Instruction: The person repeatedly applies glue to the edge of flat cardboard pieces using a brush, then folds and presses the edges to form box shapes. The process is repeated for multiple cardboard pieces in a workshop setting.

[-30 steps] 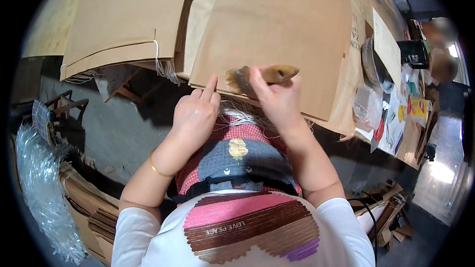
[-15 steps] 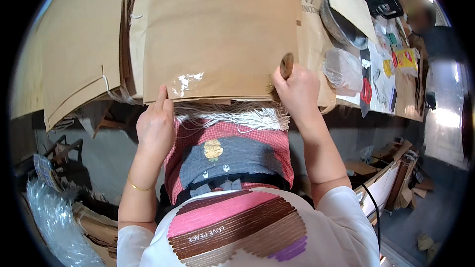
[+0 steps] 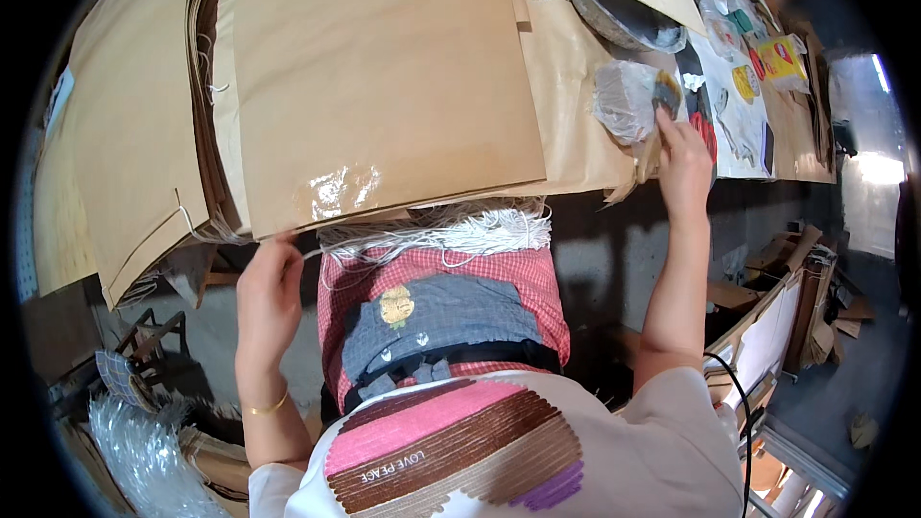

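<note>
My right hand [image 3: 685, 168] grips a brush [image 3: 652, 152] with a wooden handle. Its dark bristles touch or overlap a container wrapped in clear plastic [image 3: 624, 101]; which of the two I cannot tell. My left hand [image 3: 270, 278], slightly blurred, is curled below the near left corner of a stack of brown paper sheets [image 3: 393, 67]. A white cord [image 3: 314, 253] runs up to its fingertips, which seem pinched on it. Near the stack's front edge a wet, shiny patch [image 3: 336, 190] reflects light. A bundle of white cords [image 3: 499, 232] lies across my lap.
More brown paper sheets with cords [image 3: 134, 134] are piled at left. Toward the right are a dark basin [image 3: 624, 19] partly under a board, red-handled scissors [image 3: 703, 134] and a yellow package [image 3: 782, 62]. Clear plastic strips [image 3: 144, 456] hang low at left.
My right hand has carried the brush from the paper's right edge rightward to the plastic-wrapped container. My left hand has slid off the sheet to its corner and curled. The view has shifted.
</note>
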A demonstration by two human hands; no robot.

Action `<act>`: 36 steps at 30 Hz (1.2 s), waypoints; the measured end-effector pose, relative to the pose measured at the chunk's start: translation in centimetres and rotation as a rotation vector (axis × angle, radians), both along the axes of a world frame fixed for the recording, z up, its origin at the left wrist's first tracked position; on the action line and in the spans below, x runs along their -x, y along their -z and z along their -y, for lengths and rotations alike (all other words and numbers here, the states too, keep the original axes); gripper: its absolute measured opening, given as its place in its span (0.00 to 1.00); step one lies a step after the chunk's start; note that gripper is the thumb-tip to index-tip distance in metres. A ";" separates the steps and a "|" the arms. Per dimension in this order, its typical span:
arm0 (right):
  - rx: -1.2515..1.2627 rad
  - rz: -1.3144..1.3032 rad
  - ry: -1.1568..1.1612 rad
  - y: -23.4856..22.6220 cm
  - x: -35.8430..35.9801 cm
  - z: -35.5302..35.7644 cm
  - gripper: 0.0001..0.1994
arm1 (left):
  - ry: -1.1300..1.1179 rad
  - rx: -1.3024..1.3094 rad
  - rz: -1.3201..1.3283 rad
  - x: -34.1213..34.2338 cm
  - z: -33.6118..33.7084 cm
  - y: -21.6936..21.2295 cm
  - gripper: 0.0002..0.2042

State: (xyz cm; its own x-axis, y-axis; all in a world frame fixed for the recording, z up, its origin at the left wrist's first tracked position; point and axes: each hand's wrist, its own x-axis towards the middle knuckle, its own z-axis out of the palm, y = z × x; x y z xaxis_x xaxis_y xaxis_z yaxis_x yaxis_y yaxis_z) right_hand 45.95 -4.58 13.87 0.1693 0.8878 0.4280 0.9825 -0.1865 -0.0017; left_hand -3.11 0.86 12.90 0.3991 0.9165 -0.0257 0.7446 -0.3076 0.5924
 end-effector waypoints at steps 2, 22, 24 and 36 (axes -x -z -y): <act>0.018 0.017 -0.044 0.4 2.5 0.9 0.19 | -0.041 0.205 0.267 0.2 1.5 -3.1 0.04; 0.376 -1.328 -0.136 2.1 10.8 -4.0 0.06 | -0.054 -0.003 0.198 1.2 -6.6 0.1 0.03; 0.464 -1.145 -0.050 5.7 10.8 -4.9 0.06 | -0.140 0.071 0.233 1.5 -6.9 3.6 0.04; 0.430 -1.307 -0.061 4.7 9.9 -4.1 0.06 | -0.065 -0.366 -0.041 0.9 -6.1 4.1 0.03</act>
